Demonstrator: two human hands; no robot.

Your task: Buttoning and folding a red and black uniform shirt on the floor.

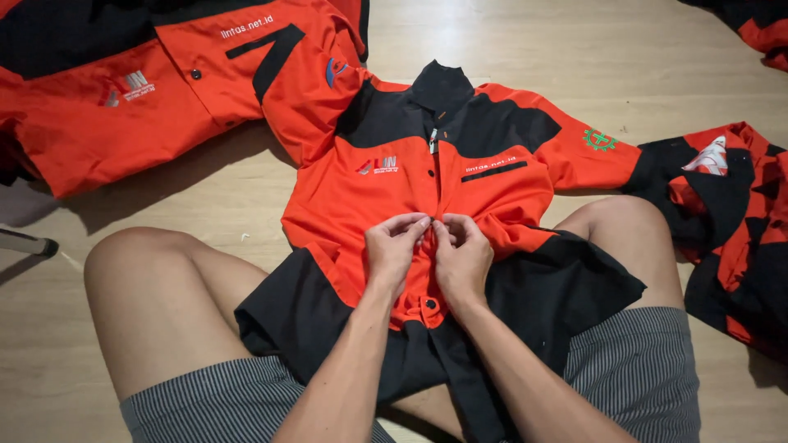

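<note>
An orange and black work shirt (386, 197) lies face up across my lap and the floor, collar pointing away from me. My left hand (392, 248) and my right hand (461, 253) meet at the shirt's front placket, fingertips pinching the fabric edges together around a button spot at mid chest. A black button (430, 303) shows lower on the placket, just below my hands. Another small button sits higher up near the chest logo. What lies between my fingertips is hidden.
A second orange and black shirt (139, 82) lies spread at the upper left. A crumpled one (730, 221) is piled at the right, another (759, 29) at the top right corner. My bare knees (139, 279) flank the shirt on the pale wooden floor (525, 41).
</note>
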